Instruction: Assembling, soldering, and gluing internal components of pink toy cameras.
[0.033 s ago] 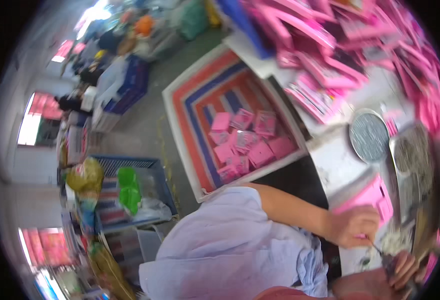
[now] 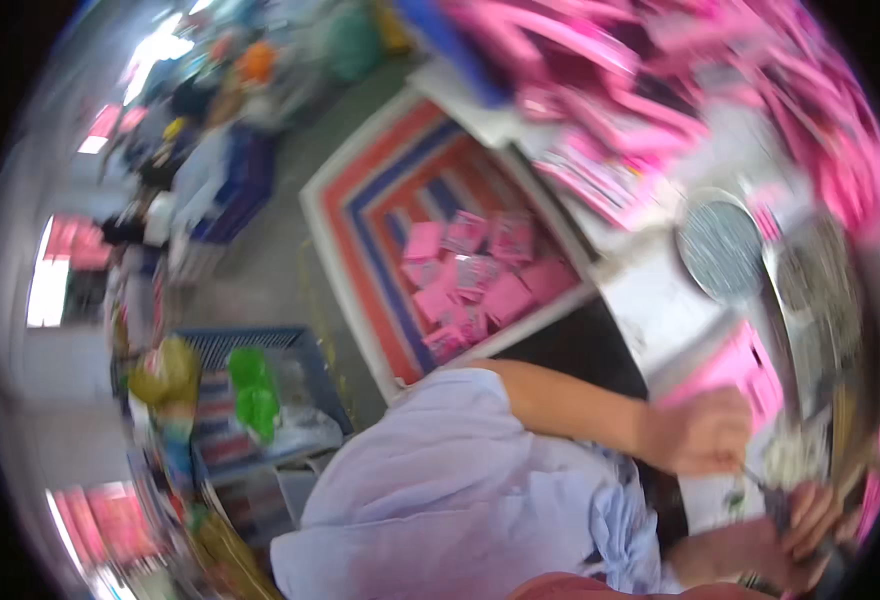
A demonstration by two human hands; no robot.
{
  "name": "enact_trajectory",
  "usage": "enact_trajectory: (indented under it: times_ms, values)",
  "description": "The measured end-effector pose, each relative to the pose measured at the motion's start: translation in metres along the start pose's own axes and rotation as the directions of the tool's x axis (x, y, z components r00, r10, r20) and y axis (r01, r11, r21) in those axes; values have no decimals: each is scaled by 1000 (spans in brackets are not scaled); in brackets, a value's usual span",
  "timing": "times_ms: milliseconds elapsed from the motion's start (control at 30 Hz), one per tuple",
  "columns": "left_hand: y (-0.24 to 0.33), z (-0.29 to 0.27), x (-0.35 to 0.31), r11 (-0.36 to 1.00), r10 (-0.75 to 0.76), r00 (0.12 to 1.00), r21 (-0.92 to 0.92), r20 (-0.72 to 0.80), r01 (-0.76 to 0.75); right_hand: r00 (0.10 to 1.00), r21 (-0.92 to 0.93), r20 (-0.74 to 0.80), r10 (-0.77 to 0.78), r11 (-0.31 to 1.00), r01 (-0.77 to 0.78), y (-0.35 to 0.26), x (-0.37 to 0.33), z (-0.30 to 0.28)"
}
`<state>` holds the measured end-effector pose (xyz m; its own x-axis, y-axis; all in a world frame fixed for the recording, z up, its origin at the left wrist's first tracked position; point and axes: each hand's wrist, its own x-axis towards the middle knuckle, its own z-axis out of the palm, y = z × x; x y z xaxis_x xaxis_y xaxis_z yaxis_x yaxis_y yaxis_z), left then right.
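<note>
My left hand [image 2: 705, 432] is closed over the white worktop, fingertips pressed together; whatever they pinch is too small and blurred to name. Just beyond it lies a flat pink plastic case part [image 2: 735, 368], partly covered by the hand. At the lower right, my right hand [image 2: 812, 522] is wrapped round a dark-handled tool [image 2: 776, 508] with a thin tip. That tip points up toward my left fingertips. Motion blur hides the tool's exact kind. Small whitish pieces [image 2: 792, 456] lie beside the two hands.
A round dish of small metal parts [image 2: 720, 248] and a rectangular metal tray [image 2: 818, 285] stand farther up the worktop. Pink plastic parts [image 2: 600, 50] are heaped at the far right. Left of the worktop is a white-rimmed crate [image 2: 345, 300] holding pink boxy pieces [image 2: 475, 275]; a blue basket [image 2: 260, 328] stands beyond.
The whole view has shifted slightly, so things appear a little farther left and up. Both hands keep nearly the same pose, with the tool's tip still near my left fingers.
</note>
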<state>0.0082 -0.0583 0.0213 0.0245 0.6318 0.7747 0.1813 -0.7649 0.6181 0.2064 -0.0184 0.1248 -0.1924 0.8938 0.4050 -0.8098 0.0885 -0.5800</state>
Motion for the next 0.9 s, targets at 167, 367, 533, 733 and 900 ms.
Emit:
enact_trajectory:
  times_ms: [167, 367, 533, 733, 900]
  values:
    - [-16, -23, 9, 993, -70, 995, -93, 73, 77, 992, -413, -130, -4, 909, -51, -8, -17, 14]
    - [-28, -46, 28, 894, -443, 825, 103, 350, 437, 987, -544, -140, 79, 827, -144, 5, -50, 12]
    - [-52, -29, 39, 996, -43, 769, 83, 638, -14, 993, -488, -9, 116, 866, -106, 18, -59, -11]
    - [-59, -31, 25, 992, -92, 711, 128, 698, 3, 979, -587, 186, 87, 809, 39, 34, -60, -21]
    - [-58, -30, 21, 992, -111, 732, 117, 672, 43, 938, -645, 326, 119, 753, 129, 47, -60, -24]
